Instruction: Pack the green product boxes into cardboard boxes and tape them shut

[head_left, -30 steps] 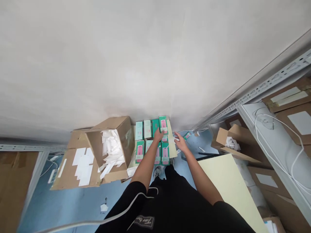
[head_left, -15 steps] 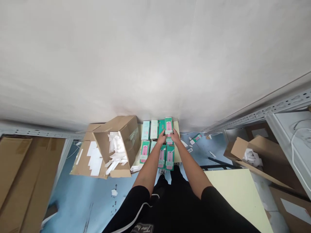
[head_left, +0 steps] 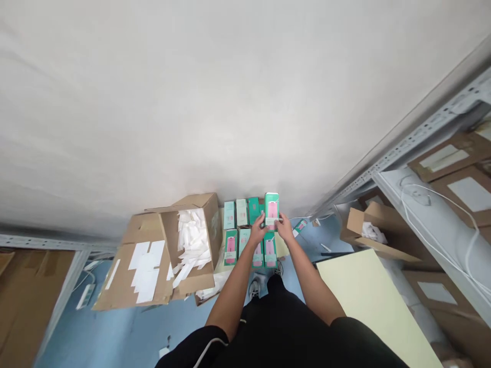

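Between my two hands is a green box with a pink picture (head_left: 272, 208) on its front, its lower end gripped from both sides. My left hand (head_left: 258, 230) closes on its left edge, and my right hand (head_left: 284, 227) on its right edge. Below and around it, similar small boxes are grouped on a cream tabletop (head_left: 283, 244). Among them are a green and pink box (head_left: 230, 247) at the front left, another (head_left: 270, 251) at the front right, and pale mint boxes (head_left: 229, 214) at the back. My left forearm partly hides the front row.
Left of the boxes stands an open cardboard carton (head_left: 214, 225) with white paper strips (head_left: 192, 240). A cream board (head_left: 374, 306) lies to the right. Another green box (head_left: 300, 226) is on the blue floor (head_left: 134, 332). Metal shelving (head_left: 387, 158) and open cartons (head_left: 391, 237) line the right.
The held box has come up slightly toward the camera, and both hands have moved a little right with it. The whole view has shifted, showing more of the right-hand shelving.
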The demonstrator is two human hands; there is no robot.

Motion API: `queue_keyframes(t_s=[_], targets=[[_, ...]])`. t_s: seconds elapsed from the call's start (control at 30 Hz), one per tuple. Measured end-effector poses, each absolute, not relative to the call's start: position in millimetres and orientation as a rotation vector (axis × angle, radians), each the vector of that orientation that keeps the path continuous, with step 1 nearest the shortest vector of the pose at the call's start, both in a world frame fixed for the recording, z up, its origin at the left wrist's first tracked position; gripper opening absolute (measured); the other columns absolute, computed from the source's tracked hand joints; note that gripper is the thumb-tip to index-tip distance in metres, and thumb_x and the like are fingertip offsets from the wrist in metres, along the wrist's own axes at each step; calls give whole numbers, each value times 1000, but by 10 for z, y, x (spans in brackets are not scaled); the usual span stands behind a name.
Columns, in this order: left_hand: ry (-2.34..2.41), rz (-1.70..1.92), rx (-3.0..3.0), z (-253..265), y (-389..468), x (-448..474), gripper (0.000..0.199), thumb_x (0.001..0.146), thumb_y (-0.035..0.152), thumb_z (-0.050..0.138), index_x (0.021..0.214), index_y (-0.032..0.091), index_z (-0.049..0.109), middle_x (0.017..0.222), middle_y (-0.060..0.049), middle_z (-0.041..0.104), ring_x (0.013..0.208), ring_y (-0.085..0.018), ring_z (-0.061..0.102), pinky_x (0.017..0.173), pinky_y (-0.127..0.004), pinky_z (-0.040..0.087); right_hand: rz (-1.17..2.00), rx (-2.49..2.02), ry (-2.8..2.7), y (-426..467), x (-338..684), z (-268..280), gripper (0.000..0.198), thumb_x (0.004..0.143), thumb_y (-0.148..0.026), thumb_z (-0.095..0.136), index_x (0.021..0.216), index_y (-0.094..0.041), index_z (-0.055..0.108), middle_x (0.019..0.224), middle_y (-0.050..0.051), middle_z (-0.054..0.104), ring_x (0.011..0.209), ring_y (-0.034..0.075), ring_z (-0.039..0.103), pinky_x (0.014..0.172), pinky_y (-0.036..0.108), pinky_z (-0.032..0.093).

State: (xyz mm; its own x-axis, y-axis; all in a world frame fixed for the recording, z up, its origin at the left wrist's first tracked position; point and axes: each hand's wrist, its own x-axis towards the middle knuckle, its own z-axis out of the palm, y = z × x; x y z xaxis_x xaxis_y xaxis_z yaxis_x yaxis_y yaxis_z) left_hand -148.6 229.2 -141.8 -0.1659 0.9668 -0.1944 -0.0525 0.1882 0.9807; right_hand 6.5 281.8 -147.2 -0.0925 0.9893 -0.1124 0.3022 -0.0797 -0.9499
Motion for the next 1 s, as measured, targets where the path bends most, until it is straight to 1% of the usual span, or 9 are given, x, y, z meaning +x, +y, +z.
queue_keyframes(t_s=[0.13, 0.33, 0.43, 0.53, 0.63, 0.73, 0.8, 0.87, 1.0], targets=[[1256, 1191, 1036, -1217, 2062, -1294, 74, 75, 29, 83, 146, 23, 64, 164, -10, 46, 153, -36, 39, 124, -48, 37, 998, -1464, -1427, 2358, 341, -1234, 59, 79, -29, 59, 138, -22, 62, 137, 13, 64, 119, 28, 65, 105, 47, 54], [1045, 1047, 1033, -1160, 1806, -779, 69, 76, 25, 81, 143, 23, 67, 158, -11, 54, 145, -35, 50, 119, -51, 44, 871, -1591, -1260, 1705, 910, -1067, 56, 83, -31, 61, 139, -23, 55, 134, 13, 68, 109, 28, 70, 100, 49, 56], [938, 937, 1030, -1162, 1689, -469, 74, 76, 27, 80, 148, 21, 62, 153, -12, 59, 140, -35, 56, 113, -49, 50, 862, -1630, -1134, 1429, 1250, -1034, 55, 85, -38, 63, 138, -23, 54, 128, 13, 71, 100, 28, 72, 89, 46, 60], [849, 855, 1058, -1205, 1570, -135, 84, 74, 27, 83, 153, 22, 56, 153, -13, 58, 137, -34, 57, 110, -48, 53, 869, -1664, -1025, 1197, 1614, -1043, 61, 84, -41, 64, 142, -25, 52, 117, 9, 74, 88, 25, 73, 77, 41, 62], [832, 761, 1101, -1295, 1454, 256, 94, 68, 22, 85, 156, 26, 51, 159, -13, 51, 136, -34, 57, 109, -47, 52, 855, -1732, -963, 986, 2001, -1084, 60, 82, -36, 64, 141, -26, 56, 108, 5, 73, 78, 22, 71, 75, 39, 61], [824, 669, 1130, -1382, 1339, 718, 100, 65, 19, 84, 158, 27, 49, 160, -15, 46, 133, -33, 59, 106, -46, 53, 836, -1782, -888, 745, 2408, -1133, 60, 78, -30, 65, 137, -26, 60, 109, 5, 72, 80, 21, 70, 78, 40, 61], [790, 628, 1159, -1412, 1263, 1053, 97, 64, 19, 83, 155, 27, 52, 158, -15, 46, 131, -32, 60, 104, -45, 54, 809, -1762, -808, 556, 2681, -1166, 64, 76, -28, 68, 139, -28, 58, 110, 6, 72, 87, 23, 71, 83, 41, 61], [736, 592, 1189, -1418, 1183, 1396, 91, 64, 20, 82, 151, 27, 55, 157, -14, 46, 129, -31, 61, 104, -44, 54, 804, -1709, -691, 353, 2951, -1201, 66, 76, -33, 71, 140, -28, 55, 110, 6, 71, 91, 24, 71, 84, 42, 61], [666, 527, 1260, -1394, 1008, 2072, 78, 68, 22, 82, 142, 26, 59, 154, -13, 49, 127, -29, 62, 106, -45, 53, 832, -1595, -440, -43, 3458, -1288, 65, 76, -44, 75, 134, -29, 51, 112, 6, 68, 87, 23, 72, 81, 41, 61]])
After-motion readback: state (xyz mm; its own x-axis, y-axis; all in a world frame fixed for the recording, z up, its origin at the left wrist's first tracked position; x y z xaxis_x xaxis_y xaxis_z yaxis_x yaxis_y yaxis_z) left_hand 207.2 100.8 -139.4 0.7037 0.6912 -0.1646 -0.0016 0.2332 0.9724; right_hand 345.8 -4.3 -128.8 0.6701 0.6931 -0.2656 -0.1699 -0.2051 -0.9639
